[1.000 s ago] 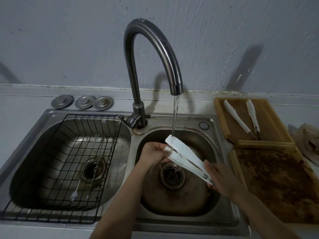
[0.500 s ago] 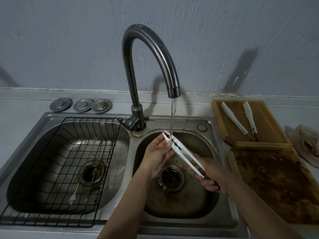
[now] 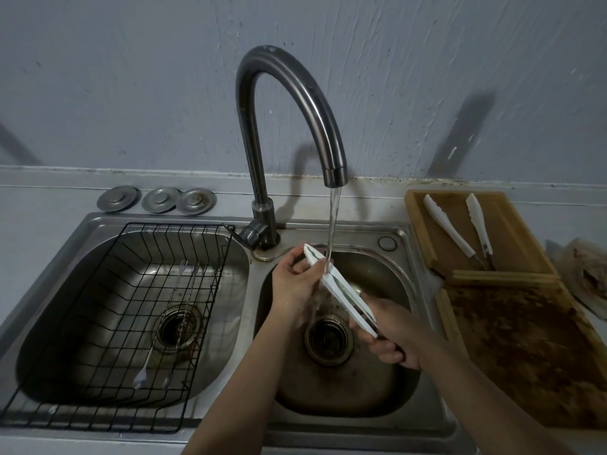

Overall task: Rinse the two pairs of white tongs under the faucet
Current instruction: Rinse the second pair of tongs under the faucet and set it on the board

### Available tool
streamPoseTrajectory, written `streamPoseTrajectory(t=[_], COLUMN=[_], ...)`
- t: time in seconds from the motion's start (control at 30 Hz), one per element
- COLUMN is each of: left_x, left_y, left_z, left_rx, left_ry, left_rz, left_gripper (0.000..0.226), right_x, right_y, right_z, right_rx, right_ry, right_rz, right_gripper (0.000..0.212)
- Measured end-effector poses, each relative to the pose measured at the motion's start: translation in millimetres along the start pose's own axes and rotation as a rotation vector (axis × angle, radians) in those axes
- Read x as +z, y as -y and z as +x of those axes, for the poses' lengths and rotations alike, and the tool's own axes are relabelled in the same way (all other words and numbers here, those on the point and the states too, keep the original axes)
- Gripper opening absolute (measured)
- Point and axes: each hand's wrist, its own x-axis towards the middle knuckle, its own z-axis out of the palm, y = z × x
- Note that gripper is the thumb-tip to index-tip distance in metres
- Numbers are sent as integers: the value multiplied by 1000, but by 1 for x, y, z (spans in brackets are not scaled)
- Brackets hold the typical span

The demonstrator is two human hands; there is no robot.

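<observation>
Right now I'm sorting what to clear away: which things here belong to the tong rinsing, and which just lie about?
Job:
held tongs
left hand
right hand
faucet
second tongs on the wooden tray

Lying about:
wire rack
three metal lids
stained board

Left hand (image 3: 293,284) and right hand (image 3: 392,333) both clench, fingers (image 3: 382,351) curled, forearms converging

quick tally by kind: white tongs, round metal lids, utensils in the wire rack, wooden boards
white tongs: 2, one in both hands, one on the wooden board
round metal lids: 3
utensils in the wire rack: 2
wooden boards: 2
total: 9
</observation>
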Motion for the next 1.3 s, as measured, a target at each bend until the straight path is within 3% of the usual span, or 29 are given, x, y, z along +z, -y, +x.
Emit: streamPoseTrajectory(t=[0.13,0.2,0.33,0.4,0.47,0.57,0.67,0.83,0.93,1.1,1.17,1.23,1.3], left_x=[-1,-2,-4,-4,-4,-12,-21,-19,-16,-21,-23,-26,-29], left_y=[-2,-4,-4,-2,-2,-2,-1,-3,-1,-11,-13,-12,-13], left_z=[-5,0,13,14,13,12,8,5,2,-7,-8,-6,-6], left_rx=[28,36,67,85,42,-177,-202,-192,-180,-35,9,53,117], left_ry=[182,107,-132,-137,-123,-82,-14,-113,-110,103,212,306,323], left_rz=[274,252,145,100,-11,-154,-88,-269,-418,-551,-498,-387,-166], left_gripper=[82,70,20,17,29,51,36,15,20,20,21,53,54], right_x=[1,2,5,6,7,4,0,2,3,-11,-19,-24,-27], right_y=[3,5,7,7,7,7,15,33,38,28,23,19,20], right_z=[2,1,-1,-3,-4,-2,-7,-10,-12,-17,-18,-20,-24], right_rx=[-31,-40,-55,-80,-164,-437,-606,-625,-704,-774,-797,-814,-830], right_ry=[-11,6,27,21,-64,-364,-456,-484,-509,-506,-505,-511,-518], right_rz=[-9,4,0,-44,-182,-629,-905,-1169,-1077,-815,-744,-705,-707], right_gripper=[53,53,53,52,49,49,47,41,36,44,47,51,49])
